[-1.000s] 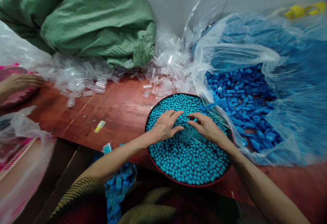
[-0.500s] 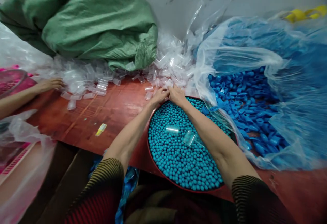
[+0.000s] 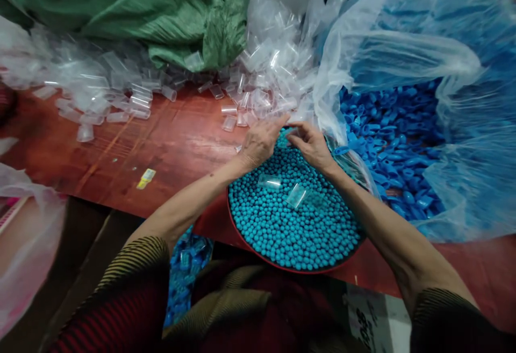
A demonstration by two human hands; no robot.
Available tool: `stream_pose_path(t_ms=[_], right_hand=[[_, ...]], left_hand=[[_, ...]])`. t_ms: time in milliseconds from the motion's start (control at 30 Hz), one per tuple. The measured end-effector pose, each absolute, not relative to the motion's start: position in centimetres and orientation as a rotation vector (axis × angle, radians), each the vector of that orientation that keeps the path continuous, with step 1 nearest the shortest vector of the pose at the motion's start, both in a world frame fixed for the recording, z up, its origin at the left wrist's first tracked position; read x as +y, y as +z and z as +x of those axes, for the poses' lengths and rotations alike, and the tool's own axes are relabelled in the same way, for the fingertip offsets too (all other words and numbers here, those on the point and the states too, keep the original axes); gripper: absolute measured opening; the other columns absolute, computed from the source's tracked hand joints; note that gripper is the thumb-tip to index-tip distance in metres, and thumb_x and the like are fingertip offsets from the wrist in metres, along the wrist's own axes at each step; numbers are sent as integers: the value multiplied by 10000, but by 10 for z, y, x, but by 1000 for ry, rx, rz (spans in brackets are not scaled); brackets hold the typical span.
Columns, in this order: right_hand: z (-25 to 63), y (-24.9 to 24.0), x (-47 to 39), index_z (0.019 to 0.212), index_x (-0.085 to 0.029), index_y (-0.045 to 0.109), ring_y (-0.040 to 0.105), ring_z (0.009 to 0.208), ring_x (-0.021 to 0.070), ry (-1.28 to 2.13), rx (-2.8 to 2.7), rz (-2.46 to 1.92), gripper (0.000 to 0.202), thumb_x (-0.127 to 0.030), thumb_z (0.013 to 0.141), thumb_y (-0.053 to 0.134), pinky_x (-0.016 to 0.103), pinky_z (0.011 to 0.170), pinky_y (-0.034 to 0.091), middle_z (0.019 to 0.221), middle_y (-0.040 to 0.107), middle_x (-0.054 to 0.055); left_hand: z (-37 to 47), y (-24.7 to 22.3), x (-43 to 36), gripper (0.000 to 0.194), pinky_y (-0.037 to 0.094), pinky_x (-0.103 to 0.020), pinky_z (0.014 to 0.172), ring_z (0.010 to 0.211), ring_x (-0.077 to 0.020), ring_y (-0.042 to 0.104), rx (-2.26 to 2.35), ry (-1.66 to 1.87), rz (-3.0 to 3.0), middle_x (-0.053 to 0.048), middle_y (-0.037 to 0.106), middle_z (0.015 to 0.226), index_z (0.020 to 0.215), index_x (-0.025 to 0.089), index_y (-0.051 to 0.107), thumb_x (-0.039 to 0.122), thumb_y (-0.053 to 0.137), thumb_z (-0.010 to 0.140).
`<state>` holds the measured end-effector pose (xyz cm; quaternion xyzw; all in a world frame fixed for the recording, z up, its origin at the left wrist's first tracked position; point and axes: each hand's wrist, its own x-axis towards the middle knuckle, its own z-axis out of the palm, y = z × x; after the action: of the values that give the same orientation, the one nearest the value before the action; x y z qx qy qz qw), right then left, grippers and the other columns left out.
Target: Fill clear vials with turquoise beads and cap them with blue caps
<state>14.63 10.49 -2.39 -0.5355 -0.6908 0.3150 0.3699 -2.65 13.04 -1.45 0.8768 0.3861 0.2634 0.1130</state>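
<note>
Over the far rim of a round red basin (image 3: 242,245), my left hand (image 3: 261,142) and my right hand (image 3: 312,146) meet at the fingertips. Both have curled fingers, and what lies between them is too small or too clear to make out. Turquoise beads (image 3: 298,240) fill the basin. On top of the beads lie a clear plastic tube (image 3: 269,181) and another clear tube (image 3: 296,196). Just beyond my fingers is a heap of similar clear tubes (image 3: 262,98).
Blue plastic caps (image 3: 397,143) spill from a translucent bag (image 3: 455,181) at right. A green sack (image 3: 181,14) rests on clear tubes at the back left. A small yellow-and-white piece (image 3: 145,178) lies on the red tabletop (image 3: 173,127). A bag of blue pieces (image 3: 185,278) hangs below.
The view has tipped downward. My hands have drawn slightly back over the basin's far rim, with wrists more bent. Another person's arm at the left has gone out of view.
</note>
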Motion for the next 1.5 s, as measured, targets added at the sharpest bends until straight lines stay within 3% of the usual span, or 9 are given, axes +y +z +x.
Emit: stream_pose_path(t_ms=[133,333,433,533,667,867,1033,1267,1500], right_hand=[[159,-28,79,1114,-187,604,601,828,187,662,-1983,-1523,285,-257,854,510,364,830,494,961,644,56],[177,-12,33,1170,-179,601,580,1021,266,211,-2118,-1721,316,-252,897,460,397,871,475,1089,615,122],[178,-7,6,1165,-185,587,614,924,235,267,-2121,-1697,300,-285,911,464,357,811,490,1003,636,100],[165,-10,-12,1200,-230,554,617,905,231,343,-2265,-1694,346,-321,866,553,328,738,494,999,640,78],[147,-22,-19,1139,-231,582,617,892,224,449,-2395,-1673,321,-292,825,608,305,707,487,1004,637,81],[160,-32,-16,948,-211,598,628,784,179,678,-2010,-1633,130,-285,852,551,300,720,491,858,665,28],[158,-30,-18,951,-205,624,634,877,215,606,-1988,-1579,160,-235,843,509,359,791,493,948,680,74],[162,-16,-23,993,-215,619,625,781,195,697,-1812,-1537,186,-299,862,519,343,733,507,871,667,45],[160,-1,-40,1020,-232,600,621,861,197,469,-2022,-1418,170,-247,903,478,329,754,497,952,634,71]], left_hand=[[-16,-18,134,388,382,-383,913,998,-244,539,1165,673,2690,-103,636,976,1269,143,505,221,299,949],[-24,-2,115,371,389,-367,899,1040,-244,497,1206,683,2758,-116,587,1064,1200,162,564,197,296,945],[-43,-3,82,357,422,-354,870,984,-228,517,1331,644,2662,-109,575,1046,1228,158,534,279,357,943],[-53,-15,52,420,451,-369,849,974,-246,521,1172,382,2699,-117,571,1058,1212,145,532,387,525,869],[-49,-31,30,295,464,-393,825,944,-254,531,1032,161,2754,-110,600,957,1136,140,559,290,460,903],[-46,-28,28,349,475,-361,846,924,-211,595,1198,398,2294,-93,638,1021,1245,152,461,199,408,903],[-42,-27,38,290,489,-312,823,882,-169,609,1142,536,1830,-41,644,935,1136,161,520,200,435,861],[-39,-26,40,382,460,-207,583,666,-101,555,966,573,1479,-13,628,836,1184,156,542,170,454,813],[-44,-26,39,387,492,-239,691,772,-120,588,744,604,1355,-40,647,946,1183,169,590,196,525,802]])
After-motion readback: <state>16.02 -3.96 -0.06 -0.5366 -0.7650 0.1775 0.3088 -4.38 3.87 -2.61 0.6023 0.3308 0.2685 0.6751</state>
